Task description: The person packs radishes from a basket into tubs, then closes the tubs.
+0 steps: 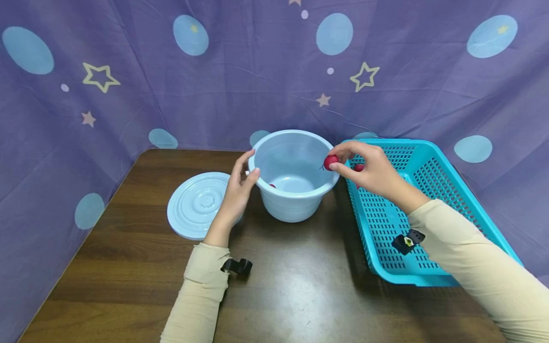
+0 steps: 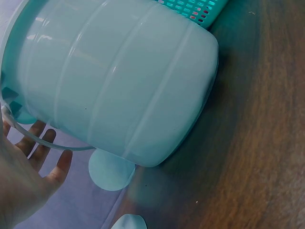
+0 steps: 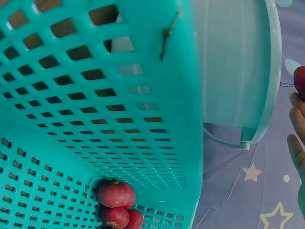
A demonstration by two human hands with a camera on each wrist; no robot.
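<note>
My right hand (image 1: 371,169) pinches a red radish (image 1: 331,162) with a thin root between thumb and fingertips, at the right rim of a light-blue bucket (image 1: 291,209). The fingers of my left hand (image 1: 233,195) touch the bucket's left rim, loosely spread; in the left wrist view they extend near its thin handle (image 2: 57,146). Inside the bucket, a sliver of another red radish (image 1: 272,186) shows above the near rim. Several radishes (image 3: 114,194) lie in a turquoise basket (image 1: 373,238) under my right forearm.
A round light-blue lid (image 1: 188,209) lies on the brown wooden table (image 1: 291,281) to the left of the bucket, partly covered by my left hand. Close behind the bucket hangs a purple curtain (image 1: 257,85) with stars and dots. A bit of stem (image 3: 167,38) clings to the basket wall.
</note>
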